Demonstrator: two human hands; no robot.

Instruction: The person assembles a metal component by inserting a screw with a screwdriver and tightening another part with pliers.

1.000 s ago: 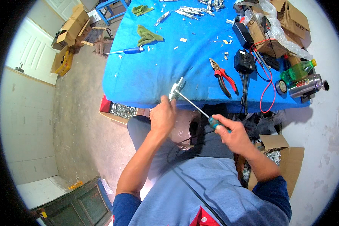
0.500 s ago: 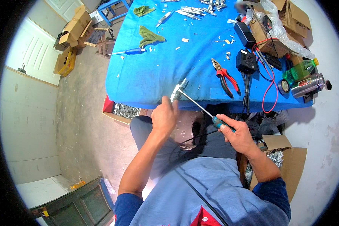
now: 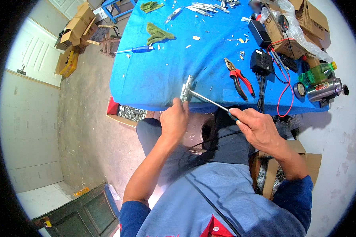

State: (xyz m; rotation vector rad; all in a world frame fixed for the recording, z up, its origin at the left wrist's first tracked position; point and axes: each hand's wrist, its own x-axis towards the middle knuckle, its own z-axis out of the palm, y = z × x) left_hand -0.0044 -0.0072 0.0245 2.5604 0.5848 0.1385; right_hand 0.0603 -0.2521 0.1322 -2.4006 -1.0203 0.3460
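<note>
My left hand [image 3: 174, 120] is closed around the lower end of a small silver metal part [image 3: 185, 89], held at the near edge of the blue-covered table [image 3: 146, 85]. The part's kind is too small to make out. In my right hand [image 3: 259, 127] is a screwdriver [image 3: 209, 100], its blue handle mostly hidden by the fingers. The long shaft slants up and left, and its tip meets the side of the metal part. Right of the part lie pliers [image 3: 240, 80] with red and black handles, jaws pointing away from me.
A blue-handled screwdriver [image 3: 135, 49] and green cloths [image 3: 158, 33] lie at left. Several silver parts [image 3: 201, 10] are heaped at the far side. Black adapters [image 3: 261, 62], a green bottle [image 3: 318, 73] and a steel flask [image 3: 324, 89] crowd the right. Below the table edge sits a box of metal pieces [image 3: 131, 113].
The metal part has turned more upright in my left hand. My right hand has shifted right and slightly up, the screwdriver tip staying against the part.
</note>
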